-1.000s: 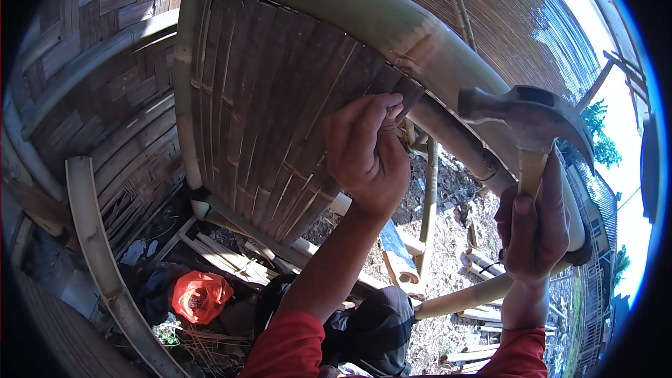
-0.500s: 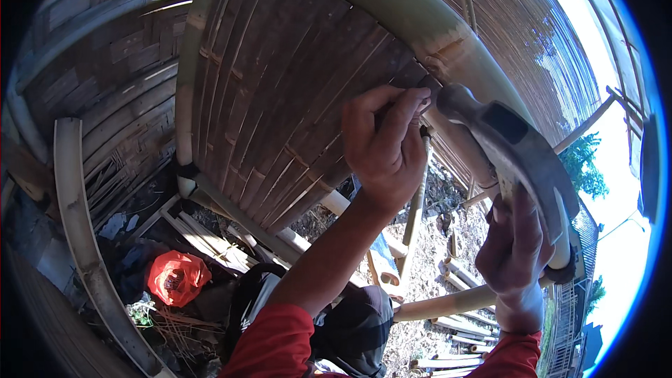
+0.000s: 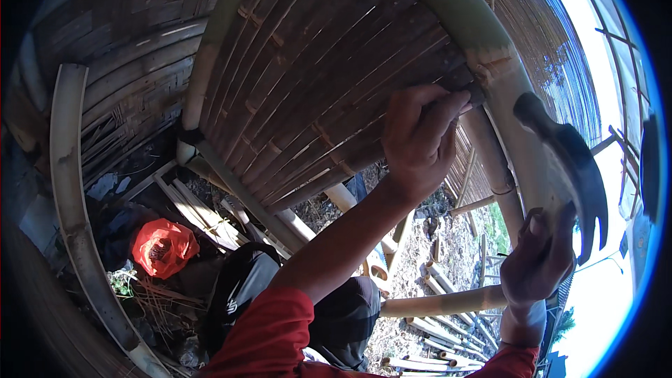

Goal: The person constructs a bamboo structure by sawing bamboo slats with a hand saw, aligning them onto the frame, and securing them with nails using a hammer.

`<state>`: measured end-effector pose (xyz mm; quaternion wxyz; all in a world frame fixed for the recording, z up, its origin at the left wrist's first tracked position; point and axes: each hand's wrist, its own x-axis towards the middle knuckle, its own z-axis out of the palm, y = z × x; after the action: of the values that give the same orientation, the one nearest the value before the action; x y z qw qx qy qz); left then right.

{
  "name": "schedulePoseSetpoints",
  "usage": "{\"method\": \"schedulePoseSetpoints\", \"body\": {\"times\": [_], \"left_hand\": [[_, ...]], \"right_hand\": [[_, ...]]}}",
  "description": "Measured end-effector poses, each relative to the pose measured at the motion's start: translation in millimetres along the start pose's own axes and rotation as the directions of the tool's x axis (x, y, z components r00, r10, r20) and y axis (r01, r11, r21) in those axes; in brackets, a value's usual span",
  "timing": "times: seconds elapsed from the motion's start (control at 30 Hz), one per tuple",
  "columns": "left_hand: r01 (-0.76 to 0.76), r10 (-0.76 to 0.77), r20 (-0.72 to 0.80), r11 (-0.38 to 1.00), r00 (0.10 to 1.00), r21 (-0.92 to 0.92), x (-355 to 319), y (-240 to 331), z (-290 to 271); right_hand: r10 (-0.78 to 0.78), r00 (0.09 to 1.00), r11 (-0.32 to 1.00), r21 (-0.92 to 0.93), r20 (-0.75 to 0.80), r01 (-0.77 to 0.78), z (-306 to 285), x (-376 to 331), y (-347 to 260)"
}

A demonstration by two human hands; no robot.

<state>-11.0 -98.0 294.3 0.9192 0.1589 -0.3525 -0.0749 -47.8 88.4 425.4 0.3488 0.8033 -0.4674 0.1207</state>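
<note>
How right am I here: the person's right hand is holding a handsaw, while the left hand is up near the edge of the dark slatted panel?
Not quite: the head view shows the right hand holding a claw hammer, not a handsaw. The left hand is up near the edge of the dark slatted panel.

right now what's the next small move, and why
Probably a light tap with the hammer: the right hand holds it raised, and the left hand is pinched by the edge of the bamboo panel.
</note>
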Motion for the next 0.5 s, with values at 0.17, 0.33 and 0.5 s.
{"method": "schedulePoseSetpoints", "body": {"times": [0.17, 0.33, 0.5], "left_hand": [[-0.016, 0.017, 0.1, 1.0, 0.995, -0.017, -8.7, -2.3, -27.1], [-0.235, 0.196, 0.232, 0.959, 0.953, 0.158, -11.7, -11.7, -37.2], [-0.261, 0.182, 0.3, 0.933, 0.936, 0.248, -10.0, -13.7, -49.7]], "right_hand": [[0.537, 0.815, 0.667, 0.7, -0.216, -0.254, -4.8, -35.9, -39.9], [0.668, 0.736, 0.114, 0.961, 0.113, -0.251, 34.9, -128.4, -84.3], [0.739, 0.392, -0.55, 0.827, 0.548, -0.117, 44.0, -173.3, -129.6]]}}
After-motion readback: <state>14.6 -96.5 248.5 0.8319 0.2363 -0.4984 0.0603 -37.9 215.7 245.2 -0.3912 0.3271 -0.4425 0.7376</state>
